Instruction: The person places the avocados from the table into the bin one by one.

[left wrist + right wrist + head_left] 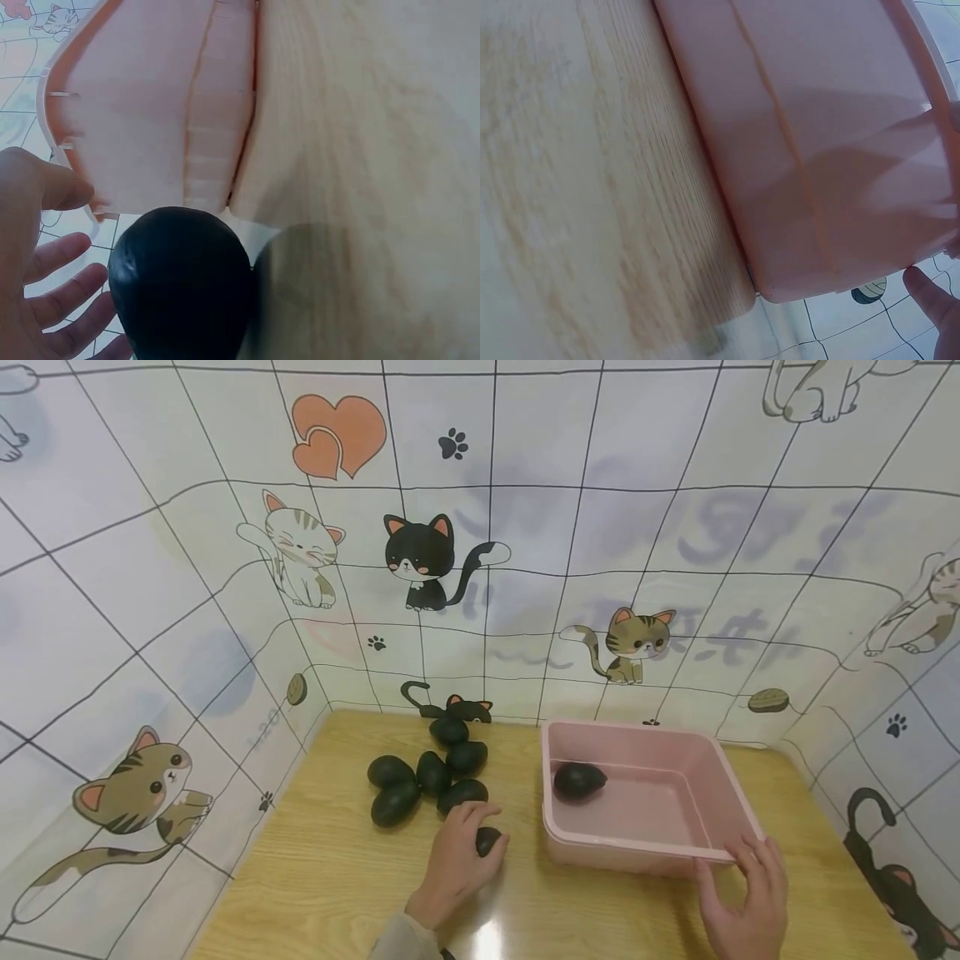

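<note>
My left hand (461, 856) is over a dark green avocado (487, 841) on the table, thumb and fingers spread about it. In the left wrist view this avocado (180, 285) rests on the wood, with the spread fingers (67, 300) beside its upper side. Left of the hand lies a group of several dark avocados (433, 774). Another avocado (579, 781) lies inside a pink plastic bin (637, 847), by its left wall. My right hand (750, 893) holds the bin's near right corner, thumb at the front wall and fingers over the rim.
The wooden table (315, 877) meets a wall (525, 527) covered with cat-patterned grid sheeting at the back and both sides. The bin stands on the right half of the table, close to the back wall.
</note>
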Demonstrator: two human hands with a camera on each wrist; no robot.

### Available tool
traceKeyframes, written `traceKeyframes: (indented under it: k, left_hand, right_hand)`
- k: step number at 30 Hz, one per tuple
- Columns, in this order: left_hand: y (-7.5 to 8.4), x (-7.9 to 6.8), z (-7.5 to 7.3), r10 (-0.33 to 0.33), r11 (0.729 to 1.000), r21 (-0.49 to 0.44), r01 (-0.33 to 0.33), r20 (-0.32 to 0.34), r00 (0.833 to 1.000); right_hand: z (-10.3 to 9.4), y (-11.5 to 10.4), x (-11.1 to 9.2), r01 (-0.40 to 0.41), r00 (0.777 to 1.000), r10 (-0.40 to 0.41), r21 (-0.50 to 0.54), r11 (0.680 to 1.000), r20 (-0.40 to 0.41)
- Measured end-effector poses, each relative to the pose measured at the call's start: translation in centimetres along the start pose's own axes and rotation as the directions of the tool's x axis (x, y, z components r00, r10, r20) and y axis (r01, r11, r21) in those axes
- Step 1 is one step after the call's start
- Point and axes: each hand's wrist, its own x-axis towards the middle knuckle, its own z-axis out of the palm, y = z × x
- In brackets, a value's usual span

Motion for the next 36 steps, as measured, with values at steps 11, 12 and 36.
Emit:
traceKeyframes:
  k: [11,12,36]
  left_hand:
    - [-0.6,-1.0,0.0,-0.029,0.999,0.028,0.029,0.007,1.0]
    - [-0.6,-1.0,0.0,-0.032,0.999,0.03,0.032,0.008,0.999]
    - [-1.5,-2.3,-0.5,-0.176,0.984,0.038,0.172,0.199,0.964]
  right_hand:
    - [0.0,-0.7,0.3,0.026,1.0,-0.026,0.004,1.0,0.0]
    - [0.0,-0.7,0.3,0.025,1.0,-0.025,0.005,1.0,-0.002]
    - [-0.2,-0.2,0.2,0.004,1.0,-0.004,0.008,1.0,0.025]
